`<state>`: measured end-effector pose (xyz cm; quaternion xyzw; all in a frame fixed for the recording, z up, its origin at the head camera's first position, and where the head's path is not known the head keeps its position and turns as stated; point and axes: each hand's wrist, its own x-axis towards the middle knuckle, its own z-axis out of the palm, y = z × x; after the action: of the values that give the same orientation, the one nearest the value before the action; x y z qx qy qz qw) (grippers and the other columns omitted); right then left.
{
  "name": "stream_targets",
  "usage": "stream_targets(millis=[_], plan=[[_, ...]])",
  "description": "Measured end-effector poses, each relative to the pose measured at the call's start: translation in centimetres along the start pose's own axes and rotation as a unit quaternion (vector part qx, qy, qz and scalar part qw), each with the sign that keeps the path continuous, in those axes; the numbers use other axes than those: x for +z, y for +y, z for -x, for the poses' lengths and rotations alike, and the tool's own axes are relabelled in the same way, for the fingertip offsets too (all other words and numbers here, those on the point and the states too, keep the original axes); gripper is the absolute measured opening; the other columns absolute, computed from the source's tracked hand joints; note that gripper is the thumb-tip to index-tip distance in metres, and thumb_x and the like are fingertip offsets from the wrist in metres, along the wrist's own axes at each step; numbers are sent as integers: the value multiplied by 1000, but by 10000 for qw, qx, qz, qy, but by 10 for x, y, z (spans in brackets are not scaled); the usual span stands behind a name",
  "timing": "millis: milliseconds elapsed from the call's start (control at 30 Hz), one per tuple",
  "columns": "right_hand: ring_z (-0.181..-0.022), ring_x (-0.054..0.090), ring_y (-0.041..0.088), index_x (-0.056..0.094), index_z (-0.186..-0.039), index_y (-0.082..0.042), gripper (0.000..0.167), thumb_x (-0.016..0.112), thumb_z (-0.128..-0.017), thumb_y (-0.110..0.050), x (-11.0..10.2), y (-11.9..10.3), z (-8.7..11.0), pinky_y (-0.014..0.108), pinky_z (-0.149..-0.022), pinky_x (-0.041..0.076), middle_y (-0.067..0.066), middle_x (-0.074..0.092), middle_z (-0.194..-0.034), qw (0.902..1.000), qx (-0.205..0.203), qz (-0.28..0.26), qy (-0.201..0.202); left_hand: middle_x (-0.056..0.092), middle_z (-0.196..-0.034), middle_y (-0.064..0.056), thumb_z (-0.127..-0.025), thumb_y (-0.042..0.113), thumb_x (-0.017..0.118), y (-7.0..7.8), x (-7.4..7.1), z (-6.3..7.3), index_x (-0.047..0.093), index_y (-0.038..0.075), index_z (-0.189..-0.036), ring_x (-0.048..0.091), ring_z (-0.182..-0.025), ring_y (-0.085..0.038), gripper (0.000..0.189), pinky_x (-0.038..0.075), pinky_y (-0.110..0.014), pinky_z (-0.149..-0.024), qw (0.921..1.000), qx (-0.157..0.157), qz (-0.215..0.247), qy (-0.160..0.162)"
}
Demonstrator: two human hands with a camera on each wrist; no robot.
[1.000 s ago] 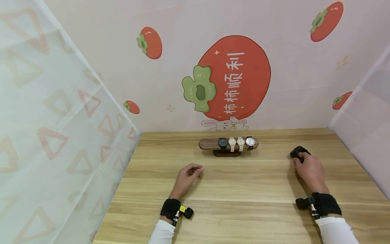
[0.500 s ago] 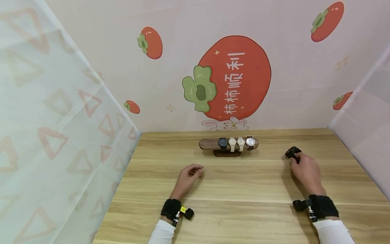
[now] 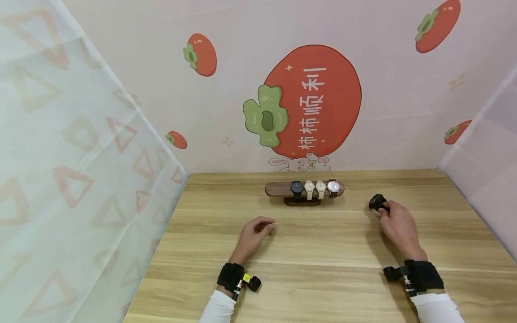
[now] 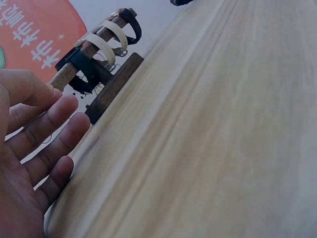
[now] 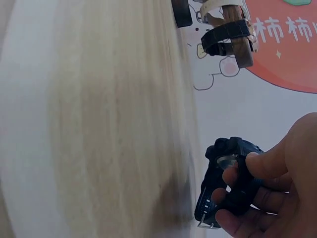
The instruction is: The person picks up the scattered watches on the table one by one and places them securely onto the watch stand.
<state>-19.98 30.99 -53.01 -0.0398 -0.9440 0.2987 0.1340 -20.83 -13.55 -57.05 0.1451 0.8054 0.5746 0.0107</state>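
My right hand (image 3: 400,228) pinches a black wristwatch (image 3: 376,202) between thumb and fingers, over the right part of the table. In the right wrist view the watch (image 5: 212,181) shows its perforated strap and metal buckle. To its left is a wooden watch stand (image 3: 276,189) bearing several watches. They are a black watch (image 3: 296,188) on the left, two cream watches (image 3: 309,187) and a silver-faced watch (image 3: 333,186) with a dark strap. My left hand (image 3: 251,237) holds nothing, its fingers loosely bent in front of the stand.
The light wooden table (image 3: 307,269) meets a wall covering (image 3: 218,112) printed with persimmons at the back. A pale patterned sheet (image 3: 121,193) borders the left edge, and another pale sheet (image 3: 490,148) the right.
My right hand has moved left with the black watch, closer to the stand. The left hand has barely shifted, and the watches on the stand have stayed in place.
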Motion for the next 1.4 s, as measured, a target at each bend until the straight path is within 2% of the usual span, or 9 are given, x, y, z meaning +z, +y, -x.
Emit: stream_targets(millis=[300,533,833,1067,1400], plan=[[-100,64,51,63,-125,13,31,52,-109,-12,3,-10,3,62,-82,52,39,66,-118,9992,-119,-286,-242,80,-106,-4,-105,32,71,4,13,-5,78,15,-124,74,-93,-19,27,59,-23,-84,9998,127,130,-64],[-99,64,47,64,-124,10,29,52,-109,-12,5,-20,5,59,-82,51,35,68,-116,9985,-200,-380,-340,80,-109,-10,-106,26,69,9,26,-11,77,11,-126,75,-97,-27,26,59,-24,-86,9992,246,241,-211],[-99,64,42,66,-123,7,28,53,-111,-14,9,-30,6,56,-84,51,31,68,-117,9966,-378,-471,-562,80,-111,-9,-107,30,68,11,39,-19,76,12,-127,75,-95,-18,28,61,-26,-85,9981,397,332,-345],[-98,63,39,67,-124,6,29,53,-111,-15,12,-38,3,49,-83,49,29,69,-118,9946,-454,-584,-725,79,-115,-12,-107,28,68,16,50,-24,76,9,-128,74,-100,-20,29,60,-26,-87,9976,445,410,-340],[-107,64,41,67,-125,5,28,55,-110,-15,21,-48,3,56,-92,51,29,68,-123,9893,-496,-806,-1106,78,-116,-8,-108,28,67,16,61,-29,74,6,-128,74,-102,-16,31,60,-26,-89,9968,579,481,-259]])
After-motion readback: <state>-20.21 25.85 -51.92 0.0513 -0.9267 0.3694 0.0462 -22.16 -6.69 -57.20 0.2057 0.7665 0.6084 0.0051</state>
